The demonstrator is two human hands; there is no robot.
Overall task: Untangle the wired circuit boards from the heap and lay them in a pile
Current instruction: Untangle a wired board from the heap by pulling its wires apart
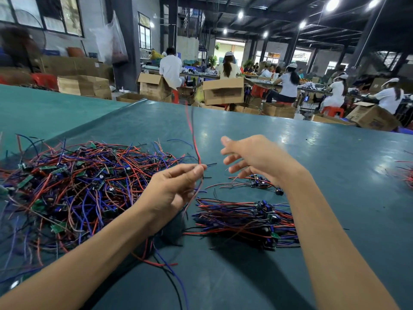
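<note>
Two bare forearms fill the near edge of the view; all else is placed from the pinch they lead to. Left of the pinch sprawls the heap of red, blue and black leads with green boards caught in it, reaching almost to the left wrist. The left hand pinches a red-and-black wire pair between thumb and forefinger; the pair runs upright, rising away above the pinch and trailing below it toward a dark blur under the wrist, where I cannot tell whether its board hangs. Just right of the pinch the right hand hovers with fingers spread and slack, holding nothing, the nearer hand to take the strand. Below and right of the pinch lies the pile, its wires running left to right; the held pair probably has to swing from upright to flat across it. Further right the table gives open green sheet for that swing, out to stray wires at the frame's edge; the table's far edge is well above the pinch.
</note>
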